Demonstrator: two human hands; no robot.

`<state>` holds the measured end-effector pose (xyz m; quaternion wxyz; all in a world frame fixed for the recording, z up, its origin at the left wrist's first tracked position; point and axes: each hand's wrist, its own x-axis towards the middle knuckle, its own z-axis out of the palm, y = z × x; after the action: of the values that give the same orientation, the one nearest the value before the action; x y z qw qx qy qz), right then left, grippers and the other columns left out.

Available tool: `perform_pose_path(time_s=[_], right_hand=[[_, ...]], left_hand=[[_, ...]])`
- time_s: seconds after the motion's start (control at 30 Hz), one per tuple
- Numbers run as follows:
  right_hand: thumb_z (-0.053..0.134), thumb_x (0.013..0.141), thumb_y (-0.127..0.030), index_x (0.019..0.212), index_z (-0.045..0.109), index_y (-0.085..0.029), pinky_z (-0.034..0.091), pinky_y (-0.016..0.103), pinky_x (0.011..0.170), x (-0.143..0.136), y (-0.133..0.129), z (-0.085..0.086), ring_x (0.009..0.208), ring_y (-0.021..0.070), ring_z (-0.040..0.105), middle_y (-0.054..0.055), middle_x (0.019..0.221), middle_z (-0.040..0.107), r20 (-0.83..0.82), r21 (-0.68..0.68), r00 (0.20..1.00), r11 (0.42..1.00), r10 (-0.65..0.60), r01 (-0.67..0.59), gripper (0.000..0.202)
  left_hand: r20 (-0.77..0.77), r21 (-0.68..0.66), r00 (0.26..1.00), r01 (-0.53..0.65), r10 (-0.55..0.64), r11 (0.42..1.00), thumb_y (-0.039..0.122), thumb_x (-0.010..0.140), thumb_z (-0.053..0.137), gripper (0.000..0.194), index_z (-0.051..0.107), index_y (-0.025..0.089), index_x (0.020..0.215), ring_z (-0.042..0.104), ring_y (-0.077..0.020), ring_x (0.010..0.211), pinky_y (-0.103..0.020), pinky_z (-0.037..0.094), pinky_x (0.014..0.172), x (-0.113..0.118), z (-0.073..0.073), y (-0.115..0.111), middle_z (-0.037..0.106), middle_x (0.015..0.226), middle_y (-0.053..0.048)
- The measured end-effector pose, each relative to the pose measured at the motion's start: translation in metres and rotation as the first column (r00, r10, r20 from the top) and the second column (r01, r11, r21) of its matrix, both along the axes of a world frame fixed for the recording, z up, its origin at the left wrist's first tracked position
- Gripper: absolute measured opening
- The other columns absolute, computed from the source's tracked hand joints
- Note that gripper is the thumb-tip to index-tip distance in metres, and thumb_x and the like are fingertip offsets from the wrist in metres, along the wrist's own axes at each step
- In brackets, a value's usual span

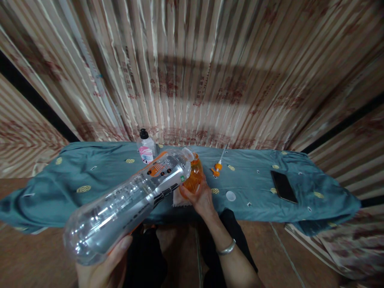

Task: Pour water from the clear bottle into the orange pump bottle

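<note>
My left hand (108, 264) is wrapped round the lower part of a large clear plastic bottle (129, 200) with a silver and orange label. The bottle is tilted, its mouth up against the neck of a small orange bottle (193, 178). Around that orange bottle my right hand (201, 198) is closed, holding it over the cloth-covered table. Whether liquid is passing between them I cannot tell. An orange pump top (217, 169) with a clear tube lies to the right, and a white round cap (231, 196) lies nearer the front edge.
A clear bottle with a black cap (146, 148) stands at the back left. On the right of the teal cloth (252, 176) lies a dark phone (283, 187). Part of a light folded cloth (181, 200) shows under the orange bottle. A striped curtain (192, 80) hangs behind.
</note>
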<state>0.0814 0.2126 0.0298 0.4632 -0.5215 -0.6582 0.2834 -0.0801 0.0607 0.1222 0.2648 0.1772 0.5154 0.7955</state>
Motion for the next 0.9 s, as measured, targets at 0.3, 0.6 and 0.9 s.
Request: perform_pose_path(time_s=[0.3,0.6,0.9], right_hand=[[0.078,0.078,-0.040,0.142,0.051,-0.020,0.058,0.050,0.103,0.0024,-0.0002,0.0008,0.118,0.0325,0.071,0.012,0.128,0.072,-0.005,-0.014,1.000,0.999,0.031,-0.031,0.072],[0.080,0.077,-0.039,0.145,0.051,-0.020,0.059,0.048,0.104,0.0025,0.0005,0.0037,0.121,0.0320,0.070,0.012,0.132,0.071,-0.027,-0.013,0.999,0.999,0.040,-0.041,0.076],[0.081,0.077,-0.037,0.148,0.048,-0.021,0.059,0.049,0.102,0.0050,0.0011,0.0037,0.119,0.0327,0.071,0.011,0.132,0.072,-0.035,-0.032,0.998,0.998,0.060,-0.061,0.080]], left_hand=[[-0.008,-0.034,1.000,0.003,-0.003,0.999,0.024,0.052,0.098,0.073,0.070,0.028,0.119,0.066,-0.0231,0.117,-0.027,0.053,0.099,0.0023,0.0018,-0.0024,0.072,0.123,0.001],[0.034,-0.036,0.999,-0.012,0.013,0.999,0.026,0.045,0.100,0.079,0.070,0.028,0.118,0.070,-0.0213,0.106,-0.023,0.055,0.092,0.0025,0.0009,-0.0017,0.076,0.110,0.003],[0.011,-0.043,1.000,-0.022,0.022,0.999,0.026,0.049,0.099,0.078,0.070,0.030,0.122,0.072,-0.0181,0.095,-0.023,0.056,0.091,0.0028,0.0014,-0.0024,0.076,0.109,0.004]])
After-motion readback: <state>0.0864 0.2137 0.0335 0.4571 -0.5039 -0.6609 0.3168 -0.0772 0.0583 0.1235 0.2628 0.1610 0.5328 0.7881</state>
